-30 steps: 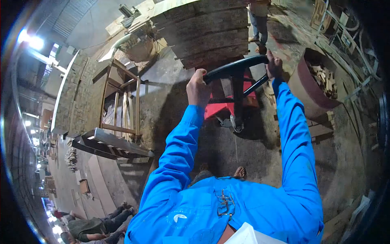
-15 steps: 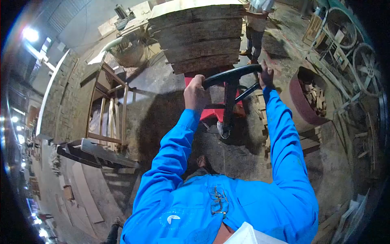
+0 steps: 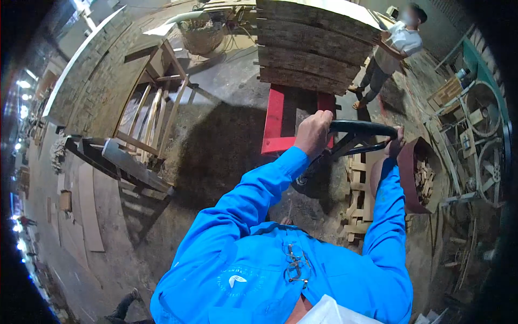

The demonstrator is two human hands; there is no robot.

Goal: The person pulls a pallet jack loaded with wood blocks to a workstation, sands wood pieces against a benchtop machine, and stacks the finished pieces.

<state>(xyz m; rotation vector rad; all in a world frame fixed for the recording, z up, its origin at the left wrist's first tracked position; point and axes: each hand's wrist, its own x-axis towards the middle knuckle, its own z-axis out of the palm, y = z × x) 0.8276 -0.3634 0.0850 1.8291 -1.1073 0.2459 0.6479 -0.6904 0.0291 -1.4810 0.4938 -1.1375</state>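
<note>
My left hand [image 3: 314,134] is closed around the left end of the black handle [image 3: 362,127] of a pallet jack. The right end of that handle is gripped by my right hand [image 3: 395,142]. Below and ahead lie the red forks [image 3: 274,120] of the pallet jack. A tall stack of wooden boards [image 3: 313,51] rests on them at its far part. The handle leans to the right of the forks, and its lower end is partly hidden by my left arm.
A co-worker [image 3: 402,46] stands at the stack's right side, hands on it. On the left, more stacked wood [image 3: 89,81] sits by a wooden frame [image 3: 171,81]. A round bin of wood scraps [image 3: 415,178], wooden pieces [image 3: 356,200] and wheeled machinery [image 3: 483,119] are on the right.
The handle and both hands have swung to the right. More of the red forks shows now. The stack and co-worker appear farther right as my view shifts.
</note>
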